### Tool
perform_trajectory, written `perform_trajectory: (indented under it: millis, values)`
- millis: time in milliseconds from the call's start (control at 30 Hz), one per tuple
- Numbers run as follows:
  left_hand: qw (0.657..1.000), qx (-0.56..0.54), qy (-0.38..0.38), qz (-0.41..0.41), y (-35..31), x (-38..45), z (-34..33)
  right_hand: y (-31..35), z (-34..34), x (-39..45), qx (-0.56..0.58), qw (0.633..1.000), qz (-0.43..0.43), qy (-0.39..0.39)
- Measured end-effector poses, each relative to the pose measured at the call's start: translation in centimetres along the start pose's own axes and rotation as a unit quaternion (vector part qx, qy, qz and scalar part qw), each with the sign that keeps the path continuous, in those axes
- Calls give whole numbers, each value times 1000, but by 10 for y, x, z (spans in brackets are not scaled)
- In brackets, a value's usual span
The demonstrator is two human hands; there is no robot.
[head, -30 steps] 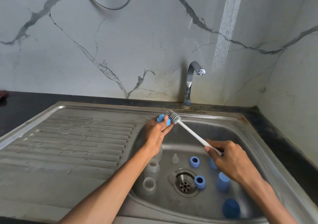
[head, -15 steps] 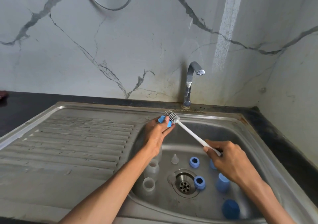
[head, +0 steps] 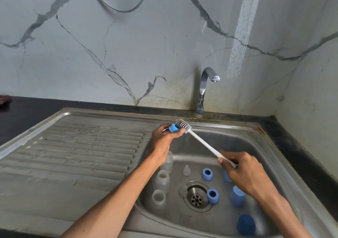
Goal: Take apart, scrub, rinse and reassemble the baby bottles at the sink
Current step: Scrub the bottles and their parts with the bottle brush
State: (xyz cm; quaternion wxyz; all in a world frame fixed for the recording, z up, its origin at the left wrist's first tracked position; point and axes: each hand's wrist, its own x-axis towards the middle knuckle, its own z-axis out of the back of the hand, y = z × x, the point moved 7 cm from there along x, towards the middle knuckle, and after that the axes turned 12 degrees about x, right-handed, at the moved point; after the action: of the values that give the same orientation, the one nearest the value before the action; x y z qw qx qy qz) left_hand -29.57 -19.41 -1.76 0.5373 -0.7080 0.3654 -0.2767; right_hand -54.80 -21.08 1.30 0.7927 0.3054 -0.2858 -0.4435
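Note:
My left hand [head: 164, 140] holds a blue bottle ring [head: 173, 127] above the sink's back left corner. My right hand [head: 243, 173] grips the white handle of a bottle brush [head: 201, 142], and the bristled head [head: 182, 125] lies against the ring. On the bottom of the steel sink [head: 274, 164] are clear bottles [head: 161, 181], a clear teat [head: 186, 170], two blue rings [head: 207, 173] and blue caps [head: 246, 224].
A chrome tap [head: 204, 89] stands behind the sink with no water running. The drain [head: 196, 198] sits mid-basin. A ribbed steel draining board [head: 82, 155] spreads to the left. A black counter [head: 27, 109] and marble wall border everything.
The brush head has shifted slightly up and left along the ring in my left hand. Both hands stay almost where they were.

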Motion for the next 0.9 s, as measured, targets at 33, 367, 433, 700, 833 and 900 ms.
perform_trajectory:
  millis: [33, 367, 433, 700, 833, 900]
  values:
    - [1000, 0, -6, -4, -1, 1, 2, -1, 1, 0, 0, 1000, -1, -1]
    - [998, -53, 38, 26, 9, -1, -8, 0, 1, -1, 11, 1000, -8, -5]
    - [999, -27, 23, 14, 8, -1, -7, -1, 2, -1, 8, 1000, -9, -6]
    - [1000, -15, -9, -4, 6, 1, 2, 3, -2, -3, 11, 1000, -9, 18]
    - [996, 86, 29, -23, 13, -9, -20, -5, 2, 1, 4, 1000, -30, -6]
    - [992, 111, 46, -31, 13, -15, -27, -7, 3, 3, -9, 999, -35, -12]
